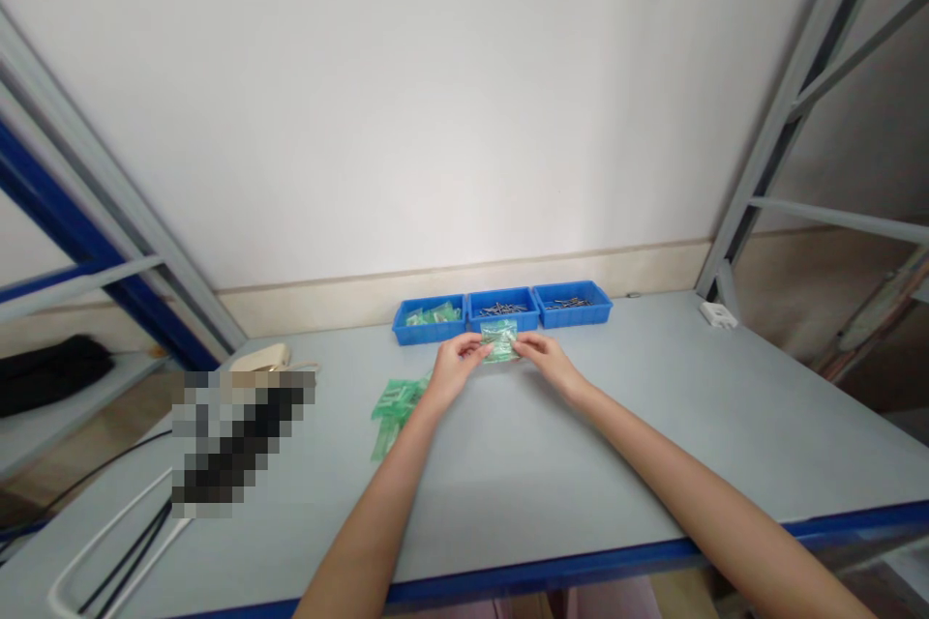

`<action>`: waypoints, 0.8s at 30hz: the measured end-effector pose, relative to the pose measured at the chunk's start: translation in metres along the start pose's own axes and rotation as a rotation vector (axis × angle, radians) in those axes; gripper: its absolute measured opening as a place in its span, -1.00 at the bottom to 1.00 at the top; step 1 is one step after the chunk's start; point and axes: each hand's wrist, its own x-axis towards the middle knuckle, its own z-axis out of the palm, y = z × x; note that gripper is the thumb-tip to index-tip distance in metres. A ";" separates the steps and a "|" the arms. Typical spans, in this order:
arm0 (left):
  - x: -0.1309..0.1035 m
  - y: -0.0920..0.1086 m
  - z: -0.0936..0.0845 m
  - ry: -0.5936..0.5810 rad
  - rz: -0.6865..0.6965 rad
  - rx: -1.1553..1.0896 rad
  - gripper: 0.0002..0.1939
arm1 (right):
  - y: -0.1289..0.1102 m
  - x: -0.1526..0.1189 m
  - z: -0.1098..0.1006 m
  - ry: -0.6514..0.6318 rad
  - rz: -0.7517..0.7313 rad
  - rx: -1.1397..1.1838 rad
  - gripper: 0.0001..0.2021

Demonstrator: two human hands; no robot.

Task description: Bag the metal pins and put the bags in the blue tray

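Note:
Between my two hands is a small green-tinted clear plastic bag [499,340], held up just in front of the middle blue bin. My left hand [457,366] pinches its left edge, and my right hand [546,358] pinches the right edge. What the bag contains is too small to make out. Beside my left forearm several green plastic bags [396,401] lie in a loose pile on the table, partly covered by the arm.
Three blue bins stand in a row by the wall: the left bin [430,334] has green bags, the middle bin [504,319] and right bin [573,314] thin metal pieces. A white socket [718,314] sits far right. A cream object [259,358], cables and a blurred area occupy the left.

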 end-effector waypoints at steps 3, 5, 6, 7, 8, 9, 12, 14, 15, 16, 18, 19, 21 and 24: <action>0.002 -0.005 -0.001 0.001 -0.066 -0.081 -0.66 | 0.000 0.004 0.004 -0.027 -0.002 -0.031 -0.69; 0.005 -0.004 -0.004 0.012 -0.090 -0.092 -0.65 | 0.000 0.011 0.008 -0.019 0.000 -0.085 -0.67; 0.006 -0.003 -0.007 0.032 -0.098 -0.092 -0.64 | -0.001 0.017 0.011 -0.015 -0.001 -0.117 -0.67; 0.008 -0.002 -0.010 0.065 -0.100 -0.091 -0.63 | -0.003 0.023 0.014 -0.014 -0.002 -0.149 -0.66; 0.009 0.000 -0.014 0.110 -0.097 -0.089 -0.61 | -0.005 0.032 0.019 -0.019 -0.001 -0.182 -0.66; 0.010 0.001 -0.019 0.166 -0.086 -0.085 -0.60 | -0.007 0.041 0.024 -0.025 0.002 -0.217 -0.66; 0.013 0.000 -0.039 0.375 -0.039 -0.027 -0.58 | -0.016 0.077 0.051 -0.035 0.041 -0.377 -0.69; 0.012 -0.003 -0.055 0.547 -0.050 0.045 -0.59 | -0.021 0.101 0.074 -0.036 0.074 -0.479 -0.73; 0.012 -0.006 -0.063 0.642 -0.080 0.078 -0.61 | -0.022 0.112 0.086 -0.036 0.079 -0.505 -0.75; 0.011 -0.010 -0.072 0.726 -0.109 0.098 -0.65 | -0.023 0.121 0.098 -0.034 0.084 -0.529 -0.76; 0.010 -0.017 -0.087 0.859 -0.154 0.116 -0.71 | -0.021 0.135 0.119 -0.021 0.094 -0.577 -0.78; 0.009 -0.020 -0.094 0.917 -0.178 0.134 -0.75 | -0.019 0.139 0.127 -0.010 0.100 -0.607 -0.80; 0.008 -0.025 -0.103 0.974 -0.191 0.160 -0.79 | -0.013 0.143 0.140 0.019 0.109 -0.673 -0.85; 0.008 -0.028 -0.108 0.983 -0.179 0.148 -0.82 | -0.006 0.143 0.150 0.077 0.113 -0.789 -0.86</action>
